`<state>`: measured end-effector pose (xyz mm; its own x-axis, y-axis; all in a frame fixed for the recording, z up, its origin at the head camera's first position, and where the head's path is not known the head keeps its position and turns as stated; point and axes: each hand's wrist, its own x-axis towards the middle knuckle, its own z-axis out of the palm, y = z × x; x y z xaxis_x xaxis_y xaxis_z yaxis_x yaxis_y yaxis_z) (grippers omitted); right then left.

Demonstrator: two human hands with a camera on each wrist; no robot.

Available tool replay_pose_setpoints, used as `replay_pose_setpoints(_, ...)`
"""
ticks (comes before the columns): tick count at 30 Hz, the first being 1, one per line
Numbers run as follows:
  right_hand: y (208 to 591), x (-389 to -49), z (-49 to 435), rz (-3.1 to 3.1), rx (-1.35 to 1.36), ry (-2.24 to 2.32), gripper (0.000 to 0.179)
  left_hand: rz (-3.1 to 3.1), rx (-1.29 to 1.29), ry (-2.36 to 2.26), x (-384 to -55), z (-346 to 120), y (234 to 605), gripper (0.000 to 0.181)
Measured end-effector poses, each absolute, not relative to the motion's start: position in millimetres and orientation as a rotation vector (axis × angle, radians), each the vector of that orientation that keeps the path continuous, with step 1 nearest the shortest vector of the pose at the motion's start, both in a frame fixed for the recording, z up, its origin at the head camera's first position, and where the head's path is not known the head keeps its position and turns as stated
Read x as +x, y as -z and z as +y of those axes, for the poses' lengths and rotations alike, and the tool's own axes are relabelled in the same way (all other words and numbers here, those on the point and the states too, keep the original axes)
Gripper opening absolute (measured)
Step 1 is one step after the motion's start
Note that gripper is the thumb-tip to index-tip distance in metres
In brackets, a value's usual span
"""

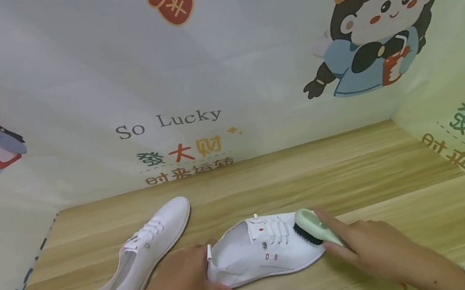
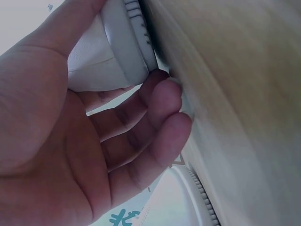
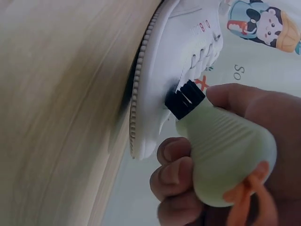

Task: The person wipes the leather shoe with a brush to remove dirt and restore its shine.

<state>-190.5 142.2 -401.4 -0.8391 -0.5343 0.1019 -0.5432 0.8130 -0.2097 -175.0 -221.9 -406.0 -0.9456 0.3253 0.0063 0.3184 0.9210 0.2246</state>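
Note:
A white lace-up shoe (image 1: 247,260) lies sole down on the wooden surface, its toe to the right. My left hand (image 1: 179,279) grips its heel, thumb on the near side; in the left wrist view the fingers (image 2: 164,136) curl around the heel end. A pale green shoe brush (image 1: 312,222) with black bristles is held by the handle in my right hand (image 1: 373,244). Its bristles (image 3: 185,100) touch the toe part of the shoe, in front of the laces. An orange cord (image 3: 249,197) hangs from the handle end.
The other white shoe (image 1: 168,224) stands to the left, behind my left hand, toe pointing away to the right. Beneath everything is a wood-grain surface (image 1: 349,164). Printed cloth walls (image 1: 249,74) with cartoon figures and lettering enclose the back and both sides.

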Motion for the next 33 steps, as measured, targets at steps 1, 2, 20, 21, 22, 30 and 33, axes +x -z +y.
replay_pose_setpoints(1,401.1,-190.4,142.4,-2.949,0.883,-0.359,0.064,3.04,0.505,-0.351,-174.9,-221.8,405.9,0.058)
replay_pose_setpoints(2,400.7,-190.3,142.7,-2.946,0.891,-0.363,0.063,3.032,0.495,-0.357,-174.7,-221.7,405.8,0.058)
replay_pose_setpoints(20,402.8,-189.0,138.8,-2.839,0.873,-0.332,0.066,3.049,0.502,-0.356,-175.8,-220.4,405.5,0.064)
replay_pose_setpoints(21,402.9,-189.7,139.0,-2.84,0.864,-0.327,0.067,3.046,0.493,-0.361,-175.8,-220.3,405.5,0.064)
replay_pose_setpoints(22,403.0,-190.2,139.2,-2.844,0.857,-0.325,0.067,3.044,0.488,-0.364,-175.7,-220.2,405.6,0.063)
replay_pose_setpoints(30,399.1,-194.6,144.8,-2.92,0.767,-0.327,0.066,3.056,0.489,-0.36,-176.8,-220.1,405.1,0.063)
replay_pose_setpoints(33,396.6,-194.6,147.3,-2.936,0.759,-0.314,0.065,3.038,0.48,-0.381,-176.5,-220.1,404.8,0.062)
